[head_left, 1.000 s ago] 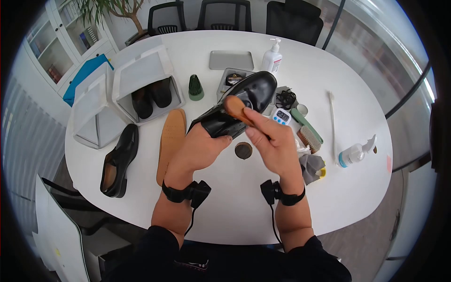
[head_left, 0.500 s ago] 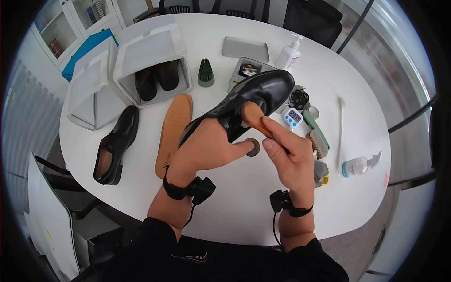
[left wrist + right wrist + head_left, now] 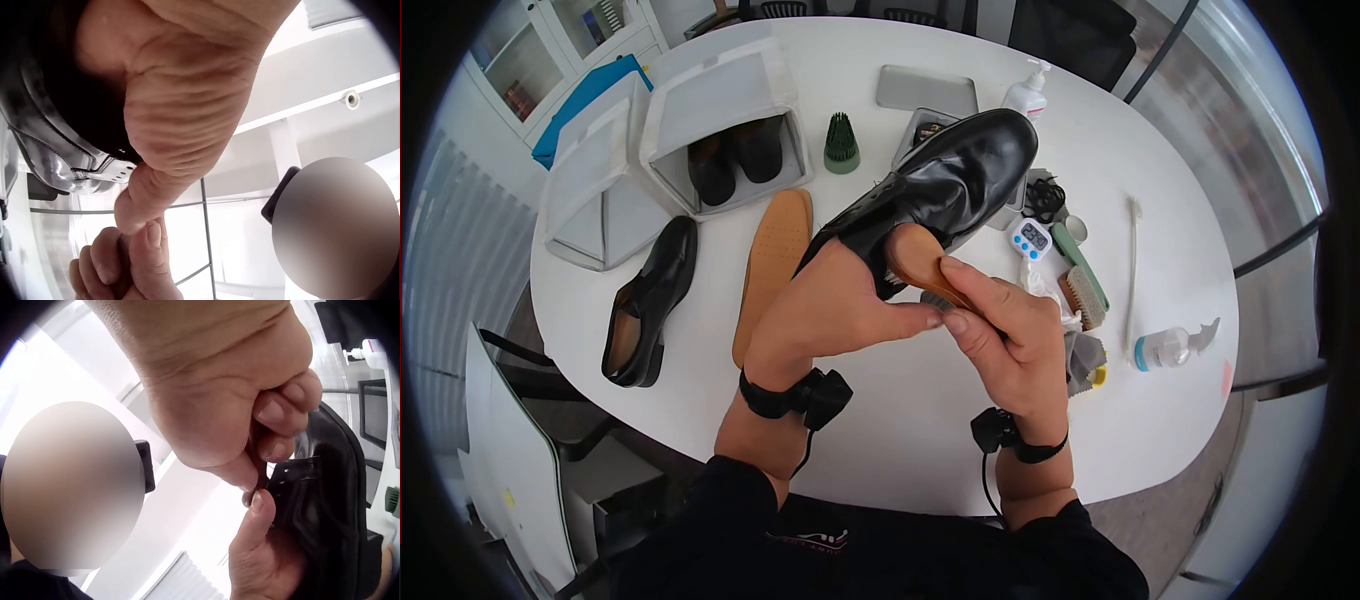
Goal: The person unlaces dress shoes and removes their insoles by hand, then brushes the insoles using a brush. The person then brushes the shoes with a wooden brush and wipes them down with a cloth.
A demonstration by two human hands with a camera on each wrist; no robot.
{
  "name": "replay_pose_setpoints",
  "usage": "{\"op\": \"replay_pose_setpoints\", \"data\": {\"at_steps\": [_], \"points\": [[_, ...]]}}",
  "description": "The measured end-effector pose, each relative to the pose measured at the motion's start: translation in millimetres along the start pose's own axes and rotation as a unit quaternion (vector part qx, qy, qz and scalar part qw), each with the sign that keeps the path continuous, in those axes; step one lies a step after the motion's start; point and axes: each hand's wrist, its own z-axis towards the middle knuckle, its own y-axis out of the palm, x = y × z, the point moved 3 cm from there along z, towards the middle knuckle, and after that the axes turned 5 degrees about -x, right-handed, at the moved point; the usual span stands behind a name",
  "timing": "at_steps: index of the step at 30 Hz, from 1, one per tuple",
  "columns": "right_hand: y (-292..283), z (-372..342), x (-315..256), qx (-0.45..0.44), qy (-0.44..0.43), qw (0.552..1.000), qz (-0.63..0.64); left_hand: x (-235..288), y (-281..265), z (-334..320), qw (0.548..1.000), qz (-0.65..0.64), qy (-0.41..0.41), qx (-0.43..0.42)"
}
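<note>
My left hand (image 3: 840, 310) reaches into the opening of a black leather shoe (image 3: 960, 165) and holds it up above the table, toe pointing to the far right. Its fingers are hidden inside the shoe, while the thumb stays outside. Between thumb and fingers my right hand (image 3: 1010, 335) pinches a small wooden shoe brush (image 3: 917, 255), its rounded head against the shoe's side near the opening. In the right wrist view the left thumb (image 3: 257, 515) is right at the brush handle. Partly hidden beneath the hands, a dark round disc (image 3: 936, 299) lies on the table.
At left are another black shoe (image 3: 650, 300), a tan insole (image 3: 775, 265) and a grey shoe box (image 3: 725, 95) with dark shoes inside. A green bristle brush (image 3: 841, 145) stands behind. To the right lie a timer (image 3: 1031, 240), a green-handled brush (image 3: 1082, 280) and a spray bottle (image 3: 1168, 350).
The view has tilted and shifted. The brush has moved down along the shoe's side toward the opening, and the right hand has come close to the left thumb, which now points outward from the shoe.
</note>
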Motion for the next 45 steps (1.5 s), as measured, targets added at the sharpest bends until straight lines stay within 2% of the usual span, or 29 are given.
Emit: {"op": "replay_pose_setpoints", "data": {"at_steps": [2, 4, 5, 6, 8, 9, 10, 11, 12, 15, 17, 18, 20, 22, 23, 24, 25, 26, 27, 30, 32, 34, 35, 36, 38, 39, 40, 43, 45], "points": [[-2, -2, -2, -0.054, 0.05, 0.997, -0.022, 1, -3, -2, 0.999, -0.019, -0.023, -0.02], [-6, 1, 3, -0.062, 0.046, 0.996, -0.047, -1, -7, -4, 0.993, -0.092, -0.051, -0.047], [-4, 1, 7, -0.015, 0.044, 0.998, -0.05, -1, -5, -3, 0.993, -0.092, -0.051, -0.048], [0, 1, 11, 0.034, 0.041, 0.997, -0.053, 1, -2, -1, 0.987, -0.155, -0.031, -0.025], [8, 2, 6, 0.057, 0.006, 0.993, -0.1, 3, 0, 2, 0.96, -0.277, 0.008, 0.024], [12, 2, -1, 0.002, -0.013, 0.994, -0.11, -15, -5, 1, 0.962, -0.264, 0.073, -0.017], [15, 2, -7, -0.054, -0.033, 0.991, -0.119, -18, -4, 1, 0.962, -0.263, 0.073, -0.016], [17, 1, -9, -0.095, -0.029, 0.984, -0.149, -19, -4, 2, 0.96, -0.268, 0.085, 0.016], [16, 1, -10, -0.093, -0.029, 0.984, -0.149, -19, -5, 4, 0.956, -0.272, 0.096, 0.046], [10, 1, -6, -0.054, -0.004, 0.985, -0.166, -9, -4, 4, 0.947, -0.291, 0.118, 0.069], [7, 0, -5, 0.111, -0.093, 0.989, -0.011, -4, -6, 0, 0.943, -0.302, 0.116, 0.083], [10, 0, -3, 0.111, -0.096, 0.989, -0.01, -3, -8, -1, 0.928, -0.344, 0.099, 0.099], [16, -1, 6, 0.115, -0.032, 0.993, 0.01, -4, -9, -3, 0.913, -0.383, 0.083, 0.116], [27, 5, 6, 0.034, -0.117, 0.992, -0.024, -9, -10, -6, 0.868, -0.46, 0.046, 0.18], [29, 5, 1, -0.043, -0.142, 0.988, -0.037, -9, -10, -5, 0.833, -0.53, 0.029, 0.157], [30, 6, -5, -0.12, -0.166, 0.977, -0.051, -9, -11, -5, 0.833, -0.529, 0.028, 0.16], [31, 5, -3, -0.12, -0.164, 0.978, -0.049, -10, -11, -4, 0.822, -0.552, 0.022, 0.143], [30, 4, 1, -0.082, -0.156, 0.982, -0.07, -10, -10, -2, 0.809, -0.574, 0.015, 0.125], [28, 4, 6, -0.041, -0.147, 0.984, -0.093, -8, -7, 0, 0.808, -0.569, 0.018, 0.154], [17, 3, 20, 0.134, -0.117, 0.981, -0.076, -7, -3, 2, 0.81, -0.568, 0.017, 0.142], [15, 2, 17, 0.14, -0.114, 0.98, -0.086, -9, -3, 2, 0.811, -0.57, 0.016, 0.131], [19, 4, 3, -0.048, -0.16, 0.979, -0.118, -17, -9, 0, 0.832, -0.52, -0.021, 0.192], [21, 6, -3, -0.091, -0.165, 0.976, -0.108, -16, -10, 0, 0.812, -0.565, -0.009, 0.146], [20, 5, 0, -0.089, -0.162, 0.977, -0.108, -16, -10, 0, 0.812, -0.565, -0.012, 0.145], [15, 5, 10, -0.015, -0.107, 0.984, -0.142, -10, -17, 1, 0.819, -0.53, 0.028, 0.218], [10, 5, 11, 0.016, -0.055, 0.989, -0.133, -10, -19, 1, 0.784, -0.575, 0.029, 0.231], [10, 5, 11, 0.012, -0.056, 0.99, -0.132, -11, -21, -2, 0.783, -0.575, 0.03, 0.235], [21, 5, 9, -0.086, -0.155, 0.982, -0.068, -16, -30, -8, 0.774, -0.582, 0.045, 0.246], [22, 7, 10, -0.105, -0.139, 0.983, -0.061, -19, -40, -11, 0.766, -0.563, 0.058, 0.306]]}}
